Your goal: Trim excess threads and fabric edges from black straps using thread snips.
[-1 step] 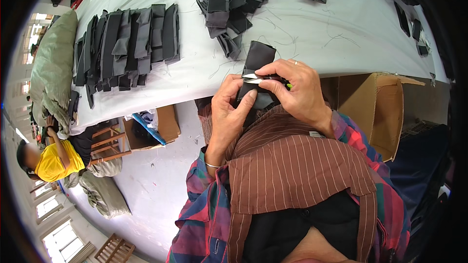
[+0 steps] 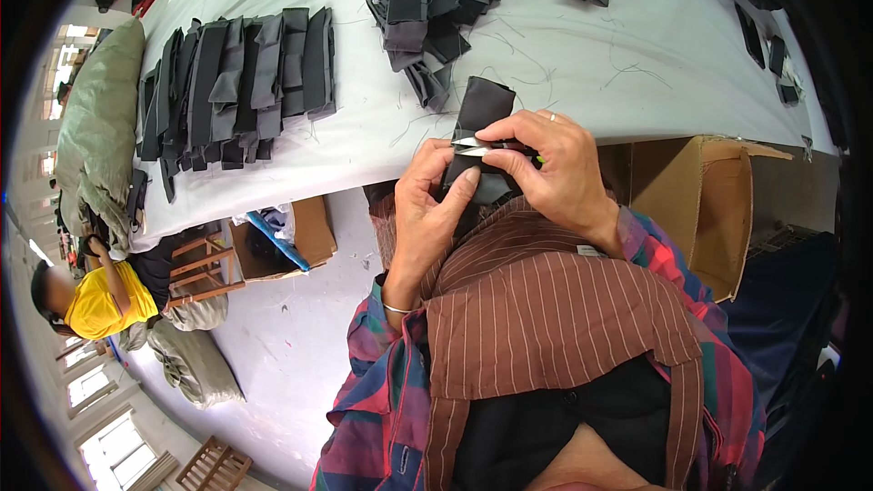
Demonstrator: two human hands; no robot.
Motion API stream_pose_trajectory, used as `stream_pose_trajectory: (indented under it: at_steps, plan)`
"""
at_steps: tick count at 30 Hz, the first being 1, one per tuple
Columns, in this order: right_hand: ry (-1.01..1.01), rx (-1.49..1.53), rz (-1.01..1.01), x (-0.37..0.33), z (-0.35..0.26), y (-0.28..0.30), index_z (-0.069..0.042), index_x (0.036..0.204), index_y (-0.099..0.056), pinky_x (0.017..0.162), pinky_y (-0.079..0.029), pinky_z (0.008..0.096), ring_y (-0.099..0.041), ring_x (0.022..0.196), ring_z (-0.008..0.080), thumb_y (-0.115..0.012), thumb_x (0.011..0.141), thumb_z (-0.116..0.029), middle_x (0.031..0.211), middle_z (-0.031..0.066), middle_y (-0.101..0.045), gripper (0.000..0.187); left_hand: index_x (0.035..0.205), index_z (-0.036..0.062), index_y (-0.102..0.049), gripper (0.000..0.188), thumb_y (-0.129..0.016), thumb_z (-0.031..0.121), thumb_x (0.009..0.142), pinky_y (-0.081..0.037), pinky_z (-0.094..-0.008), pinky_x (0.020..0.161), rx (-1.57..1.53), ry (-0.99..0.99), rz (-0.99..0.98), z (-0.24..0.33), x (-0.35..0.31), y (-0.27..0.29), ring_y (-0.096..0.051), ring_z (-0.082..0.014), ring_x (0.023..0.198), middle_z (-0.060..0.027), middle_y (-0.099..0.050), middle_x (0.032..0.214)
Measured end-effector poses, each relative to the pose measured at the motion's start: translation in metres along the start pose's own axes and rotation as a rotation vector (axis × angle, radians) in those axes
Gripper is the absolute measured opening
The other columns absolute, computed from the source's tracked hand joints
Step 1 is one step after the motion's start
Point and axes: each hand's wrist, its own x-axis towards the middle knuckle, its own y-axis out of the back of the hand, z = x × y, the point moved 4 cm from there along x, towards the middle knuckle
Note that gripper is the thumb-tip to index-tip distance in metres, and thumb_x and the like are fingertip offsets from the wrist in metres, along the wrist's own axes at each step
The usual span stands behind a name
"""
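White table (image 2: 564, 45) with a dark fabric piece (image 2: 485, 105) pinched at its near edge

Near the middle of the frame, the dark fabric piece is up in front of the table's edge, its longer part angled toward the top. The left hand (image 2: 431, 193) pinches it from the left between thumb and fingers. From the right, the right hand (image 2: 556, 165) grips small snips (image 2: 471, 152) between thumb and forefinger; their two silver blades stand slightly apart across the fabric and point left. Whether they are cutting cannot be told.

Just above, loose threads (image 2: 525, 55) lie scattered on the white cover. A jumbled heap of dark strips (image 2: 406, 0) fills the top centre, and a row of similar pieces (image 2: 214, 68) lies side by side at the upper left. A striped brown apron (image 2: 555, 318) takes up the lower centre. An open cardboard box (image 2: 723, 209) is right of the hands, below the table's edge. At the far left, a co-worker in a yellow top (image 2: 114, 300) is near a wooden stool (image 2: 202, 265) and a bulky green sack (image 2: 100, 109).
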Motion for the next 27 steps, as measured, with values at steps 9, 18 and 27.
stream_pose_trajectory:
  at_steps: [9,18,27]
  plan:
    - [0.067,0.011,0.075,-0.001,0.000,0.005,-0.012,0.089,-0.067,0.061,-0.041,0.0320,-0.054,0.063,0.0211,-0.074,0.074,-0.015,0.075,0.0019,-0.064,0.017,0.101,-0.0037,-0.063,0.017,-0.062,0.003,0.086,-0.041,-0.0210,0.077,-0.169,0.041,0.001,0.003,-0.002,-0.001,-0.052,-0.0103,0.089,-0.0046,-0.056,0.101]
    - [0.394,0.154,-0.052,0.006,-0.034,0.017,-0.015,0.104,-0.066,0.060,-0.046,0.0340,-0.058,0.071,0.0268,-0.073,0.061,-0.004,0.077,0.0045,-0.058,0.045,0.100,0.0002,-0.068,0.019,-0.063,0.008,0.084,-0.037,-0.0332,0.098,0.146,-0.343,0.157,0.052,0.013,0.009,-0.043,-0.0213,0.121,-0.0127,-0.047,0.128]
    - [0.077,0.198,-0.155,-0.009,-0.002,0.002,-0.007,0.087,-0.066,0.056,-0.045,0.0327,-0.059,0.063,0.0247,-0.065,0.066,0.003,0.071,0.0069,-0.060,0.023,0.130,-0.0016,-0.046,0.043,-0.052,0.002,0.088,-0.043,-0.0282,0.091,-0.856,0.308,0.110,-0.028,-0.005,-0.016,-0.054,-0.0164,0.103,-0.0112,-0.052,0.119]
